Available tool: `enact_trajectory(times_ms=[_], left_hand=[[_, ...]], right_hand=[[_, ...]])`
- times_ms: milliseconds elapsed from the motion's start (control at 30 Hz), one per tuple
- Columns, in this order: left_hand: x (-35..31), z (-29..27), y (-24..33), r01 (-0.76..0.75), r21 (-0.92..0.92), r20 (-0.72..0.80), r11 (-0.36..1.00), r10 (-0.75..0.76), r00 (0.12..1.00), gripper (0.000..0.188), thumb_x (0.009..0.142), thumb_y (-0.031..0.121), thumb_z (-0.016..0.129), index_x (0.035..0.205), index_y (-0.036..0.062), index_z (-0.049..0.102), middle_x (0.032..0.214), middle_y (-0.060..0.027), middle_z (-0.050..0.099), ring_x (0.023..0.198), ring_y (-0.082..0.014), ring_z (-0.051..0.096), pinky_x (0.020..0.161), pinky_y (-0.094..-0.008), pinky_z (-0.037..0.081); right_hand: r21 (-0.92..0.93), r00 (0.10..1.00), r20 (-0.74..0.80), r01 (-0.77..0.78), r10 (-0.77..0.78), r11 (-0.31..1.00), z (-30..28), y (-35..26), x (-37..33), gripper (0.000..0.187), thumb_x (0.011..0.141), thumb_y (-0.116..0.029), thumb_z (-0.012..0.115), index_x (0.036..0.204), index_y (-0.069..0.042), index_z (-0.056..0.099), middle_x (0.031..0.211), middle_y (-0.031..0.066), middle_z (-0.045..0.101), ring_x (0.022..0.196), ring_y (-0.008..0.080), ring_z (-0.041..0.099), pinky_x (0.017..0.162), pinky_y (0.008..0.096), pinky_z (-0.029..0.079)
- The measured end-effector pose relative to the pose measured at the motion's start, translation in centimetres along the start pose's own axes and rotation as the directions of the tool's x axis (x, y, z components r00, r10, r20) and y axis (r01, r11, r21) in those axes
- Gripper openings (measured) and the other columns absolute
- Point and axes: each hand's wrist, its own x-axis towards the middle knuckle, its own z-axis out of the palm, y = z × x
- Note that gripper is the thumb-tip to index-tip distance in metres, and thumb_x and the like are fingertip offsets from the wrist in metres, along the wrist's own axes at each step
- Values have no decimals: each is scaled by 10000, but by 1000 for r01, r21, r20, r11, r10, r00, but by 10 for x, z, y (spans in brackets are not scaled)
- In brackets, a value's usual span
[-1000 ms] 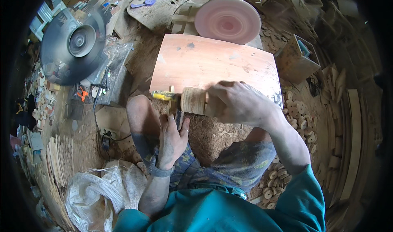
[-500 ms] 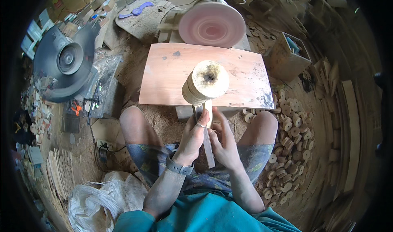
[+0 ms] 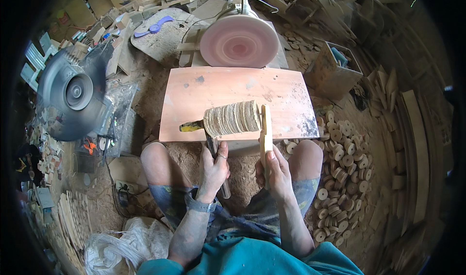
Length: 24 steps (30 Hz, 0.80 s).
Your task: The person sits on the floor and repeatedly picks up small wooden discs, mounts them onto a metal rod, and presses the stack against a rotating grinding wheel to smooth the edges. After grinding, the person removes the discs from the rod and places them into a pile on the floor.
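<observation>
A stack of round wooden discs (image 3: 232, 118) lies sideways in front of me, over the near part of a pinkish board (image 3: 184, 102). My left hand (image 3: 213, 170) is closed around a dark metal bar (image 3: 225, 190), whose upper end reaches the stack's left end. A yellow and black piece (image 3: 191, 126) sticks out left of the discs. My right hand (image 3: 275, 173) grips a pale wooden stick (image 3: 266, 129) that stands at the stack's right end. Whatever runs through the discs is mostly hidden.
Behind the board stands a round reddish disc machine (image 3: 239, 42), its face blurred. At left is a fan (image 3: 75, 93) with blurred blades. Loose wooden discs (image 3: 340, 178) are heaped at right, below an open box (image 3: 335, 71). White sacking (image 3: 128, 246) lies lower left.
The stack has turned from end-on to sideways and come lower in view. My hands have moved apart, left hand to the left and right hand to the right.
</observation>
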Motion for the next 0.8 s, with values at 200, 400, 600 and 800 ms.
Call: enact_trajectory(times_ms=[200, 400, 600, 800], left_hand=[[6, 3, 0, -46, 116, -64, 992, 53, 996, 240, 1018, 268, 554, 1113, 67, 461, 654, 36, 429, 412, -39, 368, 336, -226, 329], [17, 3, -12, -112, 176, -53, 978, 123, 991, 394, 994, 357, 587, 1137, 18, 449, 762, -48, 514, 460, -89, 477, 376, -249, 355], [51, 14, -3, -189, 186, 128, 964, 167, 978, 246, 1018, 269, 551, 1107, 62, 451, 733, 9, 464, 480, -52, 437, 384, -226, 391], [139, 75, 16, 35, 92, 110, 995, -45, 993, 280, 1004, 392, 552, 1032, 126, 466, 765, 11, 466, 525, -99, 461, 422, -280, 455]], right_hand=[[-18, 999, 4, 35, -35, 999, -7, -9, 5, 484, 1053, -400, 437, 1380, -47, 489, 745, 19, 529, 548, 71, 463, 455, 207, 381], [-182, 999, 14, 31, -29, 983, -15, -11, 17, 432, 1049, -352, 452, 1341, -42, 519, 742, 29, 565, 502, 82, 479, 445, 219, 387], [-365, 992, -111, 13, -57, 931, -28, -10, 64, 308, 1024, -208, 362, 1167, -11, 551, 761, 73, 604, 493, 123, 545, 419, 269, 435], [-769, 944, -34, 186, -329, 611, -63, -42, 197, 309, 813, -277, 607, 881, 24, 630, 708, 172, 657, 679, 273, 664, 673, 399, 520]])
